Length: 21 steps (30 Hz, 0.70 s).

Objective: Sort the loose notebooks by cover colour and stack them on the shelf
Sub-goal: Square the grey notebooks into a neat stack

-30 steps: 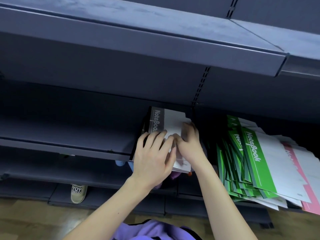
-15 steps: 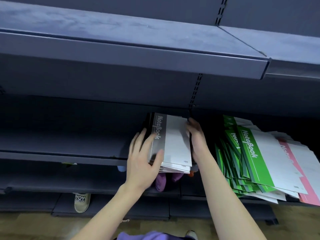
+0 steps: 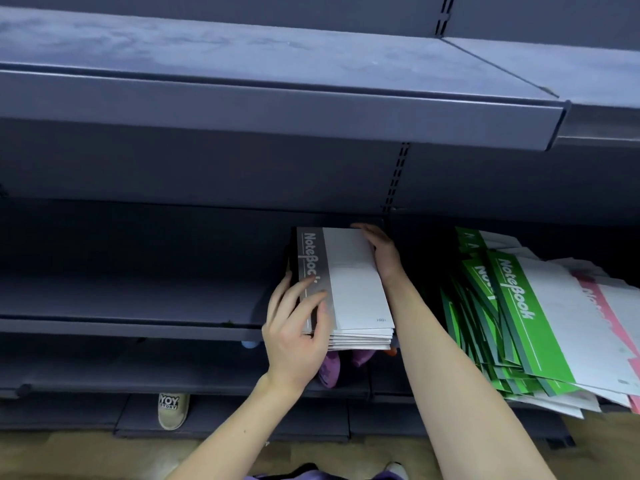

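Note:
A neat stack of grey-and-white notebooks (image 3: 353,289) lies on the dark middle shelf (image 3: 138,299), its front edge overhanging the shelf lip. My left hand (image 3: 294,327) rests against the stack's left front corner, fingers straight over the grey spine strip. Along the stack's right edge lies my right hand (image 3: 379,251), fingertips reaching its far corner. A loose, fanned heap of green notebooks (image 3: 512,317) sits to the right on the same shelf, with a pink notebook (image 3: 620,306) at its right end.
An upper shelf (image 3: 277,109) juts out overhead. Lower shelves hold purple items (image 3: 329,368) under the stack. A beige shoe (image 3: 173,410) stands on the wooden floor at lower left. The left part of the middle shelf bears nothing.
Both hands left the top of the grey stack and went to its sides: left to the front left corner, right along the right edge toward the back. The stack now looks squared up.

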### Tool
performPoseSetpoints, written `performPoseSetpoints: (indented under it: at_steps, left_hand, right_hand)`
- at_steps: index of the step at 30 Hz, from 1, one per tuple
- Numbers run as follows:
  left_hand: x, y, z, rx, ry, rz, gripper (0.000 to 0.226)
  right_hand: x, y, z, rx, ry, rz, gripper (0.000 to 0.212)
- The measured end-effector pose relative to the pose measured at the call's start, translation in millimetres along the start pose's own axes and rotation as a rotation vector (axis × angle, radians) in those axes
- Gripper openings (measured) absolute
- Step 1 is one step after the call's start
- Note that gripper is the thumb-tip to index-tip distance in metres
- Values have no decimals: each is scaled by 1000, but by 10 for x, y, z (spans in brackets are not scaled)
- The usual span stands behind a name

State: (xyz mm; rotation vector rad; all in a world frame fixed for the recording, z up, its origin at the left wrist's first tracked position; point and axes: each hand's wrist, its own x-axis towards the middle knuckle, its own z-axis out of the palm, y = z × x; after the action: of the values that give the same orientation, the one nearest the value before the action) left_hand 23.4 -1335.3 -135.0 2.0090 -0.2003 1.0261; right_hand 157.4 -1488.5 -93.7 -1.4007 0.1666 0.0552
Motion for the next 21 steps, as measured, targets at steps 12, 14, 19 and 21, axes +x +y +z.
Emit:
performPoseSetpoints:
  at_steps: [12,14,19,21]
  left_hand:
    - [-11,-27,-38,25,-52,31,26]
    - [-14,-38,-27,20,-52,46,27]
    - [-40,-66,36,-6,-21,33,27]
    - [-53,-65,53,-23,-1,41,27]
  right_hand:
    - [-826,15,-105,-437,-78,-161,58]
    - [-1084,123,-164,-465,-98,-203,58]
    - [-1467,502,-159,-297,71,-348,52]
    - [-1460,621,-16,-218,227,-402,50]
